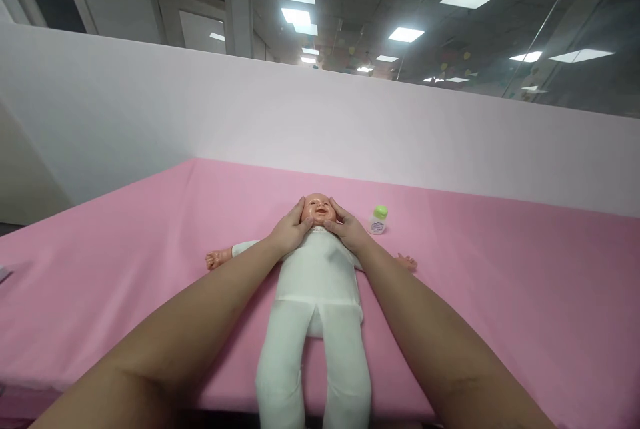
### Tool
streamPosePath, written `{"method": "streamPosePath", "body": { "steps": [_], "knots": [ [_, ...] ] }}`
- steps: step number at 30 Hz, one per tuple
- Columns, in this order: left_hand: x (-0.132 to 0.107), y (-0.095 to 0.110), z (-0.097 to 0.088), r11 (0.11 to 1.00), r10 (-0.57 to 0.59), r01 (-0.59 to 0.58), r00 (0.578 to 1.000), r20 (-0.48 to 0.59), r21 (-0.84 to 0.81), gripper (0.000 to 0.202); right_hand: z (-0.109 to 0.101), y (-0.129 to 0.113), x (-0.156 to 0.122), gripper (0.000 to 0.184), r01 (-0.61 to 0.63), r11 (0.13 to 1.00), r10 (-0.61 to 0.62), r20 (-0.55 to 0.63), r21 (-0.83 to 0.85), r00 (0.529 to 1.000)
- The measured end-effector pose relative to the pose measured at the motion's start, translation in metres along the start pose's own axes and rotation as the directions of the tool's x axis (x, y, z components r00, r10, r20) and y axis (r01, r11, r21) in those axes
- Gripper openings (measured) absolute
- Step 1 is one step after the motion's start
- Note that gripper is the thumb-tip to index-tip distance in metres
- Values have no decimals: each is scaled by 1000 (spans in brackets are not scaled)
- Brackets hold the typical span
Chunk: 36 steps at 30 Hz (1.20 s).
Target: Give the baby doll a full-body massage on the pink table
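on the pink desk (500,295), centre of view, the doll (317,275) is lying flat on its back in a white suit, arms spread, head pointing at the white partition (350,115)

left hand (289,230) and right hand (351,229) are cupping the doll's head (318,209), one per side. each grip is part-closed: fingers curving round the jaw and cheek, thumb lying up along the temple. nothing else in either hand. the head is sitting between the two palms, face uncovered and facing up

progress, my read: the face contact is what's running now, so the work is looking mid-step at the head. the doll is fully dressed and squarely placed. the small bottle (379,220) with the green cap is standing upright and capped, just beside the head on the right-hand side, not touching the right hand. can't tell whether anything from it is on the face

room: wide open cloth on both sides of the doll and behind the head up to the partition. the tight spots are the bottle near the right wrist, where a sideways sweep is likely tipping it, and the near edge, where the doll's legs are reaching the desk lip and seem to be hanging over. forearms are running along both sides of the torso, crossing the doll's outstretched arms
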<state>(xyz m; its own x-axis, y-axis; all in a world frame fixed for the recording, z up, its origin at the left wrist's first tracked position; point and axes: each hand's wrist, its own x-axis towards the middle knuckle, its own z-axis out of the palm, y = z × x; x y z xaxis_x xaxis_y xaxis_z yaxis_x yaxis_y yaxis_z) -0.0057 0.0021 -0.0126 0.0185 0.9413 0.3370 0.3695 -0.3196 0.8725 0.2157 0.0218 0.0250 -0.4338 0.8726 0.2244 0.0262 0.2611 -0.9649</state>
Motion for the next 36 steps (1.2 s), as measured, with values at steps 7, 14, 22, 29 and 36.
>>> {"method": "streamPosePath", "body": {
  "steps": [7, 14, 22, 29, 36],
  "knots": [
    [1, 2, -1, 998, -37, 35, 999, -20, -59, 89, 3, 3, 1, 75, 35, 991, -41, 40, 126, 998],
    [-4, 15, -6, 996, -66, 67, 998, -16, 58, 106, 4, 4, 1, 73, 83, 997, -83, -52, -10, 995],
    [-4, 10, -7, 997, -50, 49, 998, 27, 58, 110, 11, 10, 2, 97, 97, 993, -101, -51, -71, 994],
    [-2, 7, -6, 997, -51, 50, 999, 19, 60, 109, 10, 7, 0, 87, 87, 994, -91, -49, -66, 995],
    [-1, 5, -4, 998, -59, 59, 998, 20, 2, 105, 2, 5, 1, 70, 134, 983, -137, -16, -129, 990]
  ]
}}
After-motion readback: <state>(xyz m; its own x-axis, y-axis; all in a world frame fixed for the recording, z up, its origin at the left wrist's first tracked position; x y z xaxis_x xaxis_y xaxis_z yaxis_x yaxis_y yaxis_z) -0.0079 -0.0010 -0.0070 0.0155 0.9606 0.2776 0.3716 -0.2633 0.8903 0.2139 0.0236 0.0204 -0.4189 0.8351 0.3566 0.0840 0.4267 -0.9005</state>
